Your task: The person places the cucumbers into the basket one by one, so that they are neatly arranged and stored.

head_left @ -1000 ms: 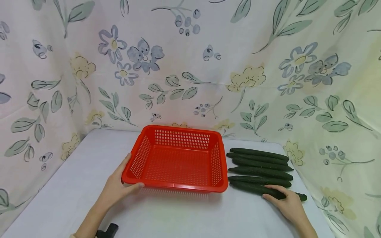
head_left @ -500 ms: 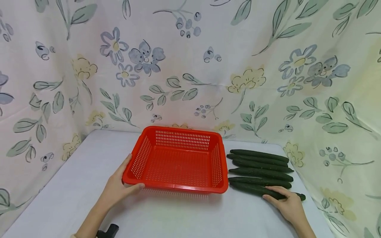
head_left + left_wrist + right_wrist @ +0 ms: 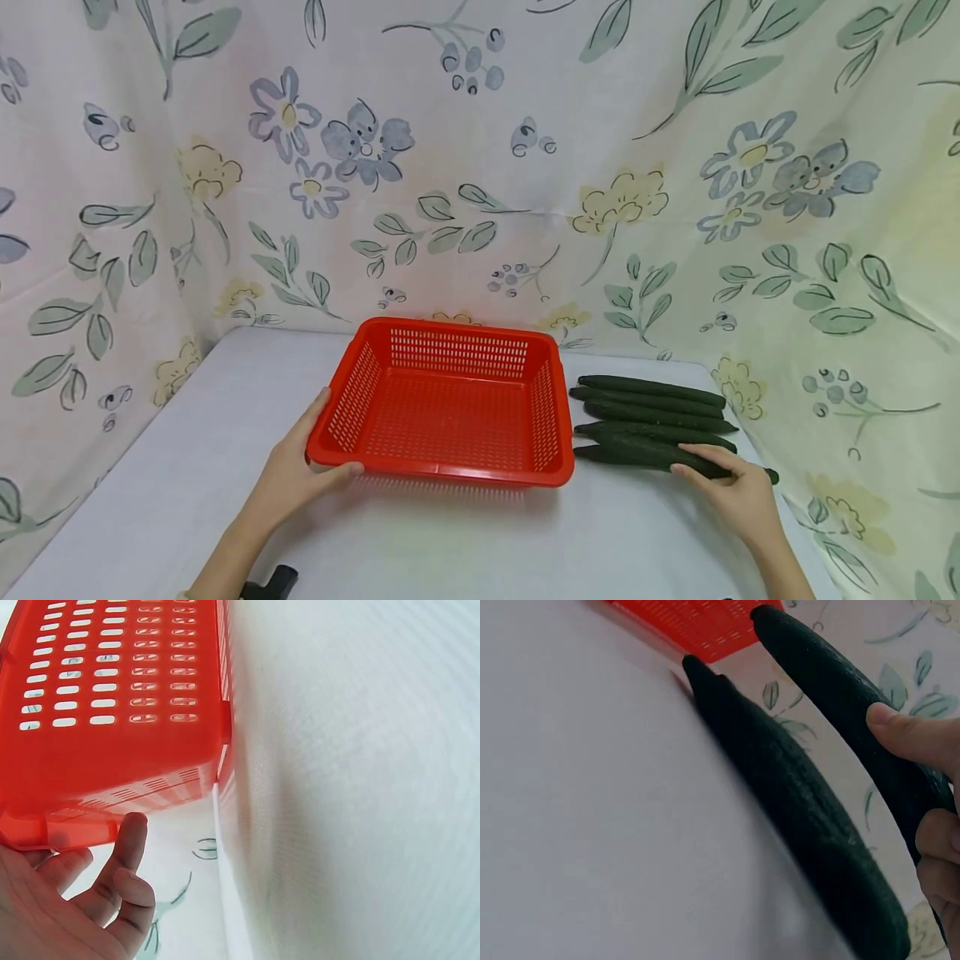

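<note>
Clamping one lifted cucumber (image 3: pixel 832 685) in its fingers (image 3: pixel 907 735), the right hand (image 3: pixel 738 492) hovers lower right — other cucumbers (image 3: pixel 660 416) unlifted — as the left hand (image 3: pixel 296 471) grips an empty red basket (image 3: pixel 442 472), centre.

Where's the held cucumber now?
Head view: the held cucumber is in the right hand, right of the red basket. Right wrist view: it's just above another cucumber on the table.
</note>
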`<state>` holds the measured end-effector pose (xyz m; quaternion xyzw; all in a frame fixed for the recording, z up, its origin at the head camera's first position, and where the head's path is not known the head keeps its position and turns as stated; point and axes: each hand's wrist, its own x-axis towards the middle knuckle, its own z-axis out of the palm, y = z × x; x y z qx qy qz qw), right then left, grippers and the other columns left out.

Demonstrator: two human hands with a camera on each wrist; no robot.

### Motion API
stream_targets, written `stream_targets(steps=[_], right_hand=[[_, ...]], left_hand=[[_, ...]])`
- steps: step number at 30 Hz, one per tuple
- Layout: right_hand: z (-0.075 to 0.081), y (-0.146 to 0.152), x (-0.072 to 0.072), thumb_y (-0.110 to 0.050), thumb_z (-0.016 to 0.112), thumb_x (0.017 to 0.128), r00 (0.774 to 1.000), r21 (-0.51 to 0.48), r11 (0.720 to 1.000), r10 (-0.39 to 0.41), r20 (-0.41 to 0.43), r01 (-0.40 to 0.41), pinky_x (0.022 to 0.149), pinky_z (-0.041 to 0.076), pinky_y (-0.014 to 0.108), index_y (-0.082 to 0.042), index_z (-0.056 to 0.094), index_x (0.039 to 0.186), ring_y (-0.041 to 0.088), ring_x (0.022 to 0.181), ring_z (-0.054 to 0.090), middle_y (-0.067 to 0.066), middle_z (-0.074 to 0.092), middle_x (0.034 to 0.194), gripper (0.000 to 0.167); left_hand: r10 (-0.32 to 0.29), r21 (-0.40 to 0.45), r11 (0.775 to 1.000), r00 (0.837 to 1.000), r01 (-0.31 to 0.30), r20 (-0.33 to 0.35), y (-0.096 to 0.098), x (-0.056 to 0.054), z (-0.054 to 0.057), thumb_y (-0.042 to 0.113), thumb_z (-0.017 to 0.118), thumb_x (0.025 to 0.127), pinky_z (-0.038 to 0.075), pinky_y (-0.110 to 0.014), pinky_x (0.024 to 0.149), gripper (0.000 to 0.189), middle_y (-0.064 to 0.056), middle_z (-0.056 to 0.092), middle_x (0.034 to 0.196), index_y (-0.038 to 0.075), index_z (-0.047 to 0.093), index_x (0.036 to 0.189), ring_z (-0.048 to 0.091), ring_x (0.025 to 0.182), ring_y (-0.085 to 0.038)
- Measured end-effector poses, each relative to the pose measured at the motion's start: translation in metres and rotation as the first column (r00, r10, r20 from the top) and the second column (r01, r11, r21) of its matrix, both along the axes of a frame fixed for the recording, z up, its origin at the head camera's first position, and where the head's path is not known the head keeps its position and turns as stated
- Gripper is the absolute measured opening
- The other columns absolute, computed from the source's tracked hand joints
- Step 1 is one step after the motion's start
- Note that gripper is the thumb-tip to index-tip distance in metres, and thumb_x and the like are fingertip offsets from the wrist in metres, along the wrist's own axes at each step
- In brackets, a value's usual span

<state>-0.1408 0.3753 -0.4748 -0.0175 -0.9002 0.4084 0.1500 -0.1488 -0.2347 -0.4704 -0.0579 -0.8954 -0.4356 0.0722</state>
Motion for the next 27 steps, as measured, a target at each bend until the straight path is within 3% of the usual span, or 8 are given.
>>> stream_targets(steps=[7, 12, 15, 18, 19, 23, 27], right_hand=[[0.039, -0.006, -0.012, -0.03, 0.087, 0.091, 1.0, 0.007, 1.0, 0.003, -0.019, -0.003, 0.052, 0.053, 0.024, -0.007, 0.077, 0.128, 0.015, 0.063, 0.074, -0.045, 0.056, 0.112, 0.045], [0.057, -0.017, -0.024, -0.034, 0.086, 0.092, 0.999, -0.026, 1.0, 0.011, -0.032, -0.012, 0.043, 0.042, 0.029, -0.008, 0.077, 0.128, 0.011, 0.045, 0.054, -0.042, 0.059, 0.111, 0.045], [0.06, -0.027, -0.031, -0.034, 0.087, 0.091, 0.999, -0.038, 0.999, 0.019, -0.04, -0.021, 0.041, 0.039, 0.03, -0.009, 0.077, 0.128, 0.008, 0.041, 0.038, -0.039, 0.062, 0.109, 0.045], [0.059, -0.039, -0.039, -0.034, 0.087, 0.09, 0.999, -0.055, 0.998, 0.024, -0.035, -0.025, 0.04, 0.038, 0.03, -0.01, 0.078, 0.127, 0.006, 0.04, 0.03, -0.027, 0.066, 0.107, 0.045], [0.058, -0.044, -0.042, -0.035, 0.087, 0.09, 0.999, -0.057, 0.998, 0.023, -0.031, -0.025, 0.04, 0.038, 0.029, -0.011, 0.078, 0.127, 0.006, 0.041, 0.03, -0.02, 0.069, 0.109, 0.045], [0.053, -0.063, -0.056, -0.039, 0.088, 0.089, 1.0, -0.091, 0.995, 0.03, 0.007, -0.029, 0.043, 0.04, 0.028, -0.012, 0.079, 0.127, 0.008, 0.045, 0.038, 0.001, 0.065, 0.088, 0.048], [0.054, -0.088, -0.071, -0.041, 0.088, 0.088, 0.997, -0.163, 0.985, 0.058, 0.042, -0.05, 0.047, 0.041, 0.027, -0.012, 0.078, 0.128, 0.011, 0.051, 0.044, 0.001, 0.054, 0.075, 0.051]], left_hand=[[-0.002, -0.002, 1.0, 1.0, 0.002, -0.01, 0.001, 0.0, 0.001, 0.046, 0.091, 0.081, 0.058, -0.063, 0.098, 0.122, -0.02, 0.032, 0.171, 0.023, 0.014, 0.172, 0.047, 0.144, -0.047], [0.003, -0.005, 1.0, 1.0, -0.003, 0.003, 0.002, 0.001, 0.002, 0.047, 0.09, 0.081, 0.058, -0.063, 0.097, 0.122, -0.021, 0.032, 0.171, 0.021, 0.014, 0.172, 0.046, 0.144, -0.047], [0.006, -0.007, 1.0, 1.0, -0.006, 0.004, 0.002, 0.001, 0.001, 0.048, 0.09, 0.082, 0.058, -0.063, 0.097, 0.122, -0.021, 0.032, 0.171, 0.021, 0.014, 0.172, 0.046, 0.144, -0.047], [0.006, -0.007, 1.0, 1.0, -0.006, 0.003, 0.002, 0.001, 0.0, 0.048, 0.09, 0.082, 0.059, -0.062, 0.096, 0.121, -0.022, 0.032, 0.17, 0.021, 0.014, 0.172, 0.047, 0.144, -0.047], [0.007, -0.009, 1.0, 1.0, -0.007, 0.002, 0.002, 0.001, 0.0, 0.048, 0.09, 0.082, 0.059, -0.062, 0.096, 0.121, -0.022, 0.033, 0.17, 0.02, 0.014, 0.172, 0.047, 0.143, -0.047], [0.007, -0.012, 1.0, 1.0, -0.007, 0.007, 0.001, 0.0, -0.001, 0.049, 0.09, 0.082, 0.059, -0.062, 0.095, 0.122, -0.022, 0.033, 0.17, 0.021, 0.014, 0.172, 0.048, 0.143, -0.047], [0.009, -0.013, 1.0, 1.0, -0.009, 0.004, 0.001, 0.0, -0.001, 0.049, 0.09, 0.081, 0.059, -0.062, 0.096, 0.122, -0.021, 0.033, 0.17, 0.022, 0.014, 0.172, 0.049, 0.142, -0.047]])
